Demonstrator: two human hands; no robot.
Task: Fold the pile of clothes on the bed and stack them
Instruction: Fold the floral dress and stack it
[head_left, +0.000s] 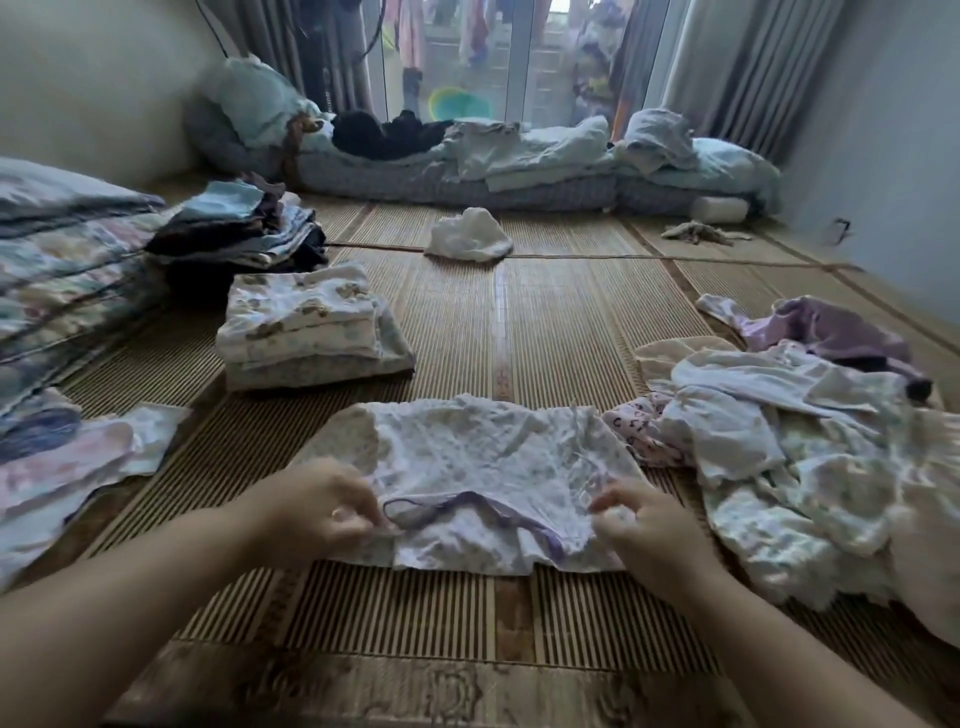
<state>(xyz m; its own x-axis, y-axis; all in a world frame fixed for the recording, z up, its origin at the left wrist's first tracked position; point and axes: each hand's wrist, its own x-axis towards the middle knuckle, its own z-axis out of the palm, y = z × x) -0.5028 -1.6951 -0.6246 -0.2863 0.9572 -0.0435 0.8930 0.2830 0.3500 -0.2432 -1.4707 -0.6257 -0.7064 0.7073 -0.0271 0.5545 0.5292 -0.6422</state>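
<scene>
Clothes in hand just now means one small white floral top with lilac neck trim (483, 462). It is spread flat on the woven reed mat (561, 322) of the bed, directly in front of the person. The left hand (332, 512) pinches the near edge by one shoulder, fingers curled on the cloth. The right hand (644, 525) pinches the matching spot on the other side. The trim lies between them, loose and twisted.

Trouble likely starts there. The fabric is thin and creased, so if one hand lifts ahead of the other the fold probably comes out skewed. The slack trim may also bunch inside it, and the ribbed mat could drag the underside and ruck it.

Just right of the top, a pink patterned piece (644, 421) touches its right edge and may get pulled along or tucked into the fold. Beyond that sprawls the loose pile of pale unfolded garments (779, 467), with a purple garment (831, 332) at its far edge.

To the left and farther out sits a folded stack of cream printed clothes (306, 332), with bare mat between it and the top. Its upper layers look slightly offset, so a piece set down carelessly might slide. A darker folded stack (244, 234) sits behind it, and flat folded pieces (67, 467) lie at the near left. A crumpled white cloth (467, 236) lies well apart up the mat.
</scene>
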